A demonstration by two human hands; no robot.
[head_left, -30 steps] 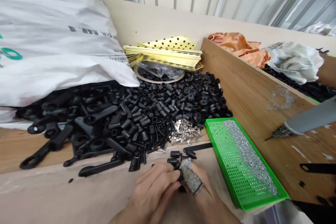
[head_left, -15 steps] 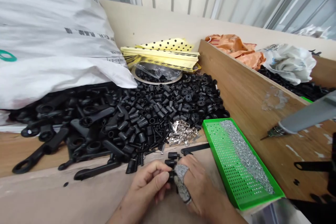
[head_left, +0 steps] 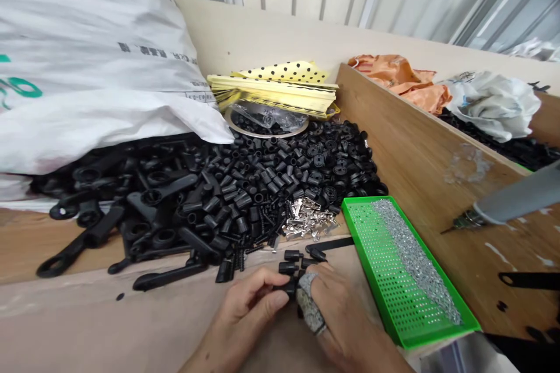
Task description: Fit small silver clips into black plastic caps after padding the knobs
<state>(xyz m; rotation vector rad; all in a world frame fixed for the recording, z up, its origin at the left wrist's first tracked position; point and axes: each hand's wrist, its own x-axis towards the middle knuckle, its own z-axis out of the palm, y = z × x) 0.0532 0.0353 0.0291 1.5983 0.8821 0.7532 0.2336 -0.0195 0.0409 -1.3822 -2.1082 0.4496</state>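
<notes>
My left hand [head_left: 247,312] pinches a short black plastic sleeve [head_left: 289,287] between thumb and fingers. My right hand [head_left: 339,303] is closed right beside it, its fingers curled under, with a grey knitted finger cover [head_left: 311,310] on it. What the right fingers grip is hidden behind them. Several more black sleeves [head_left: 287,268] lie on the table just beyond my fingertips. Behind these rests a flat black strip [head_left: 330,243]. Silver metal clips [head_left: 308,218] are heaped a little farther back, next to dark screws [head_left: 265,224].
A green perforated tray [head_left: 371,280] of small silver pieces stands at right. Behind the hands spreads a pile of black handles and sleeves [head_left: 236,186]. A large white sack [head_left: 100,70] leans at left. A grey power driver [head_left: 516,195] juts in from the right, near a wooden divider [head_left: 394,128].
The view has shifted slightly, so the scene sits farther right. My left thumb and forefinger are a little farther apart around the sleeve. The right fingertips now reach among the sleeves beyond.
</notes>
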